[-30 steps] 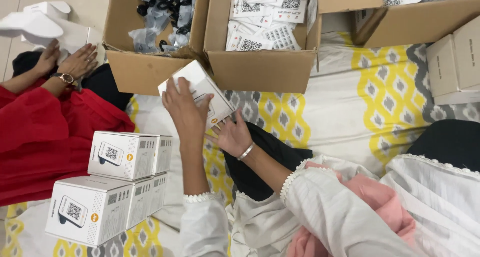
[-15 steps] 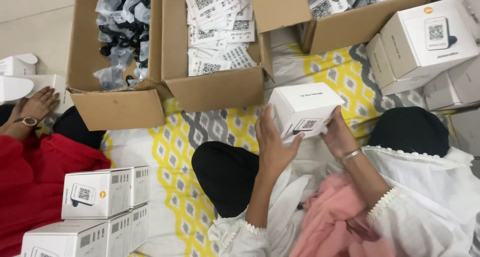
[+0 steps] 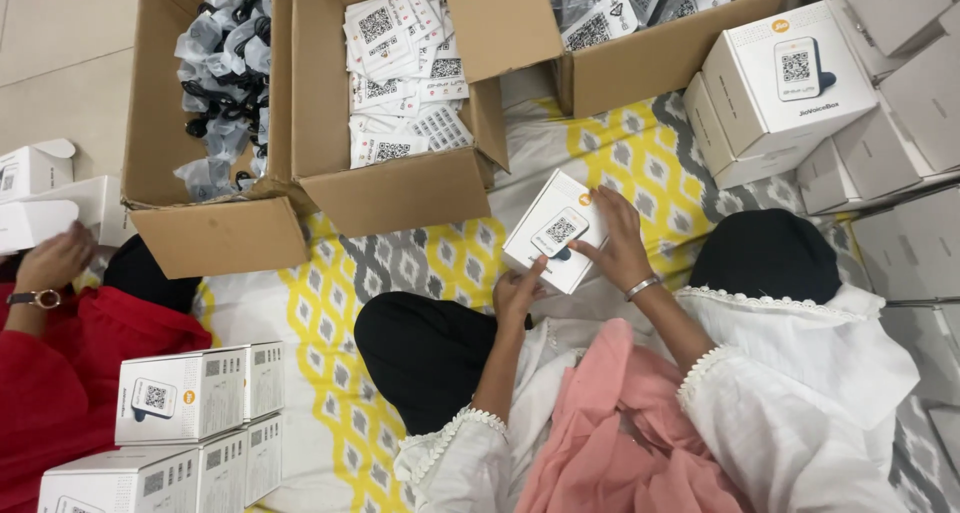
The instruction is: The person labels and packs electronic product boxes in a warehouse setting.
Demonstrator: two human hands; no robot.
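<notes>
I hold a small white box (image 3: 553, 228) with a printed square code on its top face, low over the yellow and grey patterned sheet (image 3: 330, 323). My left hand (image 3: 520, 293) grips its near corner, thumb on the top face. My right hand (image 3: 615, 238), with a bangle on the wrist, lies over its right side with the fingers spread. My white sleeves and a pink scarf fill the lower middle of the view.
Three open cardboard boxes stand at the back: one with bagged black cables (image 3: 215, 73), one with printed cards (image 3: 400, 63), one at the upper right (image 3: 620, 43). White boxes are stacked at the right (image 3: 780, 83) and lower left (image 3: 190, 393). A person in red (image 3: 45, 273) sits at the left.
The white box has come down and been turned so that its printed face is up. My right hand now lies over it, and the view has swung right.
</notes>
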